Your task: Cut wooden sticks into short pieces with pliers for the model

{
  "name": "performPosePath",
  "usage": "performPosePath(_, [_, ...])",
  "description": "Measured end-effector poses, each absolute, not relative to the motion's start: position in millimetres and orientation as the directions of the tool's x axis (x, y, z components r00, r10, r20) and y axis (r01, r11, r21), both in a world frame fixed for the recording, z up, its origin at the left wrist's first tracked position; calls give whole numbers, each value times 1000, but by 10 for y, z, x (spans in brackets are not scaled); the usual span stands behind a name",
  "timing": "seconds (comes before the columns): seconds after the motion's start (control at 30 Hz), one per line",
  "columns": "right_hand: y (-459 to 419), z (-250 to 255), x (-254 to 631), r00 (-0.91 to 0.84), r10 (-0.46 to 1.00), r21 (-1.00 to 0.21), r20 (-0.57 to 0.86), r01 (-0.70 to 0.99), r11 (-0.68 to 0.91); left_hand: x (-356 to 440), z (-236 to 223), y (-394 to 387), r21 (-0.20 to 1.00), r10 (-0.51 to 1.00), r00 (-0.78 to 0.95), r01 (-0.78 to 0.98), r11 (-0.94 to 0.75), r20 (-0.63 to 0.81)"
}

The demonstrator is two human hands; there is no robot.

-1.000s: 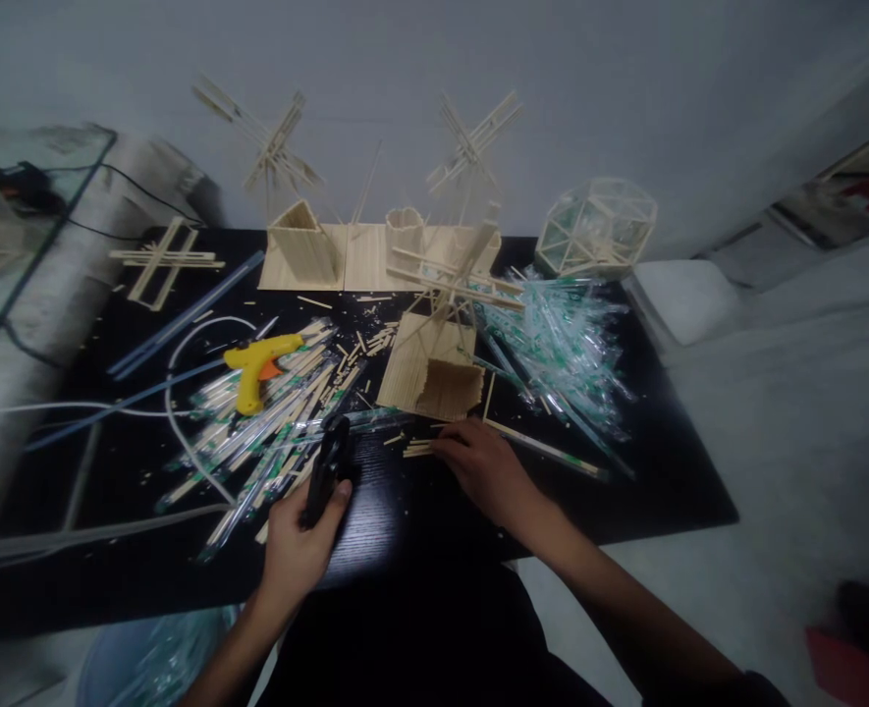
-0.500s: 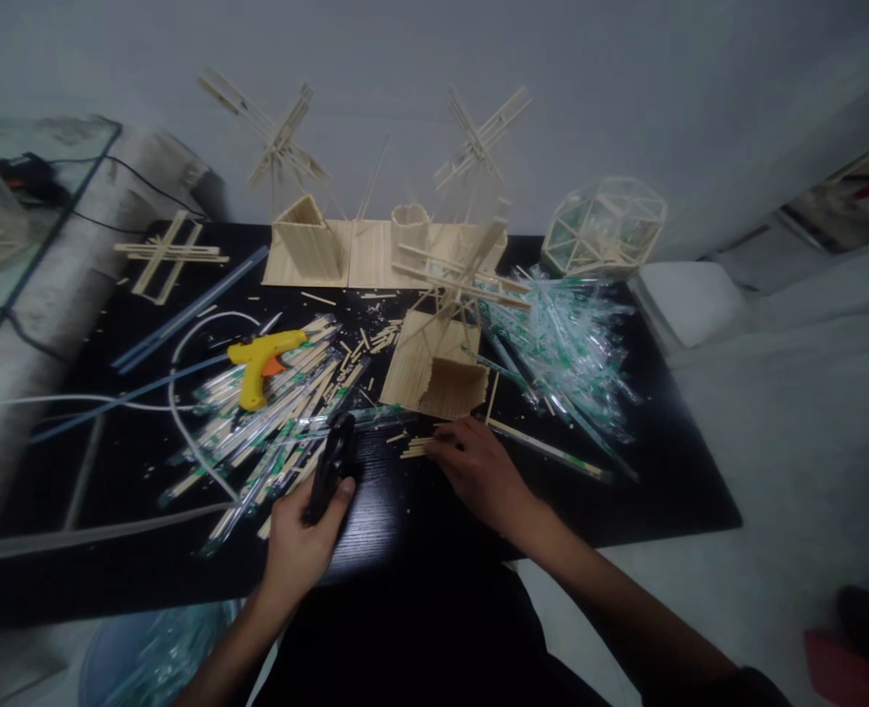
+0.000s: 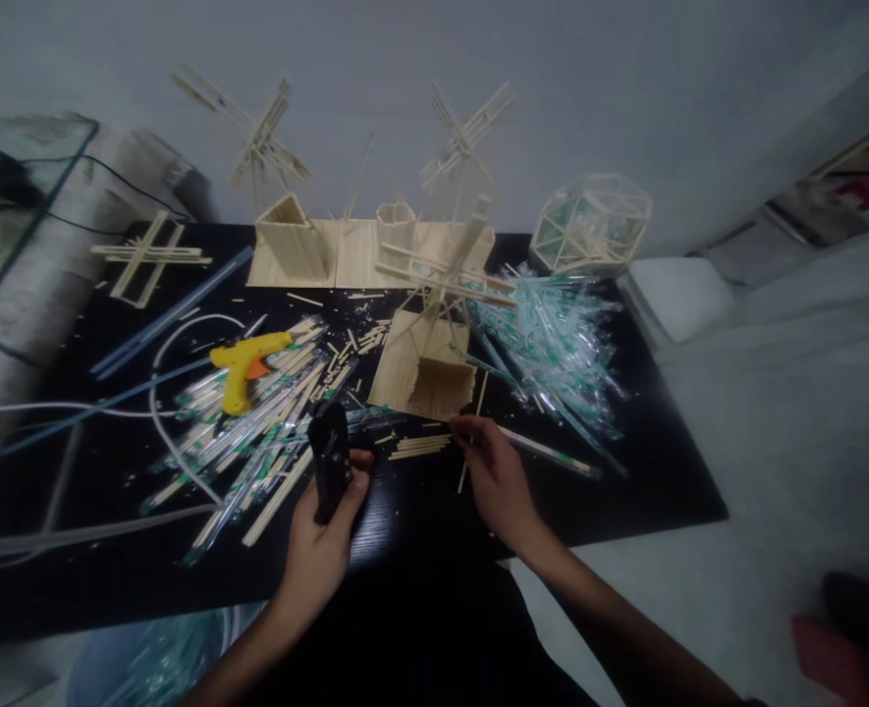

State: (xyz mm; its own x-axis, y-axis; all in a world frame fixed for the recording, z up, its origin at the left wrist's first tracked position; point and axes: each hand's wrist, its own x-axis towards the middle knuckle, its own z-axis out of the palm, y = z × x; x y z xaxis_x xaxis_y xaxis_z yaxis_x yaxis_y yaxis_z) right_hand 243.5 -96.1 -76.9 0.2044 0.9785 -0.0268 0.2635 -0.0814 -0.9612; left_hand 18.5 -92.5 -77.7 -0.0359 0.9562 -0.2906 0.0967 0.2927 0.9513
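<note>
My left hand is closed around a black handheld tool, held upright over the near side of the table; its exact kind is too dark to make out. My right hand is pinched, and a thin wooden stick slants down from its fingertips. Just left of those fingers lies a small row of short cut sticks. Beyond them stands a windmill model of wooden sticks, with an open square box at its near edge.
A yellow glue gun rests on wrapped stick bundles at left. Clear plastic wrappers are heaped at right. More windmill models and a many-sided stick frame stand along the back. A loose cross of sticks lies far left.
My right hand has drawn back from the short sticks to the right, and a stick now shows below its fingers. The black tool has turned more upright. The view has shifted slightly.
</note>
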Motion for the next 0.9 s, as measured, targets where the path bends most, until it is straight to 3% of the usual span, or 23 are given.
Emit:
performPosePath(0.2, [-1015,-846,2372,228,971,-978,-66,180,-109,368,-836,-954,947,947,7,-3,320,-320])
performPosePath(0.9, [-1019,-879,2299,211,977,-990,-33,128,-62,509,-835,-937,973,971,-79,27,230,-227])
